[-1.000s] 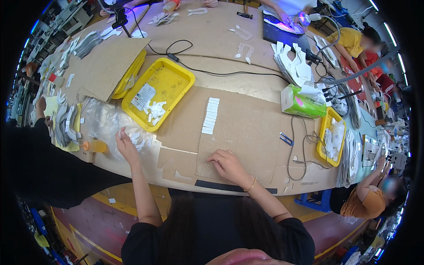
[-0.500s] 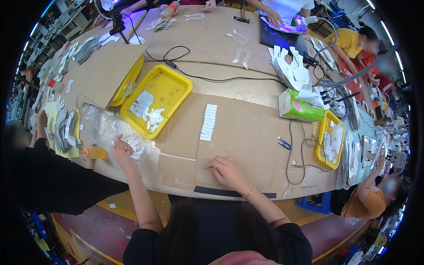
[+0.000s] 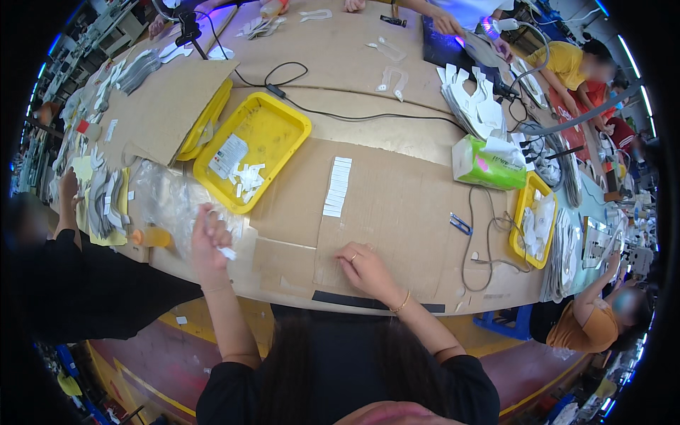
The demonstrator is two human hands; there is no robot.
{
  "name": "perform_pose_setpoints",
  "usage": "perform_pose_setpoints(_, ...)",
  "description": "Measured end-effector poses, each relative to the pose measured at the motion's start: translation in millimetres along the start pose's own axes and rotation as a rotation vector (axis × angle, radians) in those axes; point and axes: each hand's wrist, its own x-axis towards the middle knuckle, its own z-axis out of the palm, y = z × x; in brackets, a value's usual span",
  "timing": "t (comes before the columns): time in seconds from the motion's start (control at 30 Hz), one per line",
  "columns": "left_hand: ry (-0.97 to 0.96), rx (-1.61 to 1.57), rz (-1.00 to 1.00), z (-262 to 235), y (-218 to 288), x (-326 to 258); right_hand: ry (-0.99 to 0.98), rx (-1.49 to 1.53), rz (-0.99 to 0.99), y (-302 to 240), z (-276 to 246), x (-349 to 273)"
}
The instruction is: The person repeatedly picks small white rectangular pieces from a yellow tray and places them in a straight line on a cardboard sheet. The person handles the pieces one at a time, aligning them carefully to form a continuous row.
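Observation:
My left hand (image 3: 207, 237) is raised over a clear plastic bag (image 3: 164, 204) at the table's near left and pinches a small white piece (image 3: 228, 253). My right hand (image 3: 365, 268) lies flat, fingers spread, on the brown cardboard sheet (image 3: 397, 212) in front of me and holds nothing. A column of small white strips (image 3: 337, 187) lies on the cardboard beyond my right hand. A yellow tray (image 3: 276, 127) holding white pieces and a card sits beyond my left hand.
A green tissue pack (image 3: 489, 164), a second yellow tray (image 3: 525, 212) with white parts, a blue clip (image 3: 460, 224) and cables lie to the right. An orange bottle (image 3: 150, 237) lies at the left edge. Other people work on the left, right and far side.
My left hand has lifted off the plastic bag and drawn nearer, now pinching a small white piece. My right hand stays flat on the cardboard.

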Motion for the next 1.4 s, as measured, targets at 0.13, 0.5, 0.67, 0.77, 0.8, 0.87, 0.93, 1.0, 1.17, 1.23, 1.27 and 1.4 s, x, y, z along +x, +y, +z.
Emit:
perform_pose_setpoints(0.13, -0.067, 0.436, -0.308, 39.9, -53.6, -18.2, 0.028, 0.163, 0.153, -1.1, -3.9, 0.6)
perform_pose_setpoints(0.5, -0.369, 0.593, -0.493, 83.0, -127.8, -44.7, 0.213, 0.736, 0.416, 7.0, -12.3, -2.0)
perform_pose_setpoints(0.67, -0.462, 0.623, -0.490, 86.5, -126.0, -41.1, 0.151, 0.729, 0.415, 7.4, -15.7, -1.4)
perform_pose_setpoints(0.77, -0.449, 0.610, -0.530, 89.3, -129.1, -41.6, 0.165, 0.717, 0.360, 7.1, -14.9, -1.2)
perform_pose_setpoints(0.8, -0.442, 0.602, -0.552, 90.1, -130.7, -41.8, 0.166, 0.717, 0.340, 7.5, -14.7, -1.2)
perform_pose_setpoints(0.87, -0.424, 0.580, -0.552, 91.2, -134.0, -42.5, 0.170, 0.688, 0.307, 8.8, -14.6, -1.1)
perform_pose_setpoints(0.93, -0.411, 0.584, -0.546, 91.7, -136.4, -44.2, 0.171, 0.619, 0.296, 9.9, -14.9, -0.4)
perform_pose_setpoints(1.0, -0.408, 0.606, -0.533, 92.5, -137.5, -44.8, 0.192, 0.599, 0.295, 9.9, -16.1, 0.4)
perform_pose_setpoints(1.17, -0.424, 0.701, -0.460, 97.8, -142.1, -39.7, 0.234, 0.465, 0.267, 6.9, -22.9, 5.8)
perform_pose_setpoints(1.23, -0.431, 0.711, -0.432, 99.1, -144.6, -38.1, 0.258, 0.446, 0.247, 4.8, -26.2, 7.1)
perform_pose_setpoints(1.27, -0.442, 0.699, -0.419, 99.7, -145.7, -37.2, 0.274, 0.445, 0.261, 3.6, -27.2, 7.7)
perform_pose_setpoints(1.4, -0.450, 0.732, -0.396, 102.3, -150.7, -35.7, 0.322, 0.398, 0.279, 4.3, -30.7, 10.5)
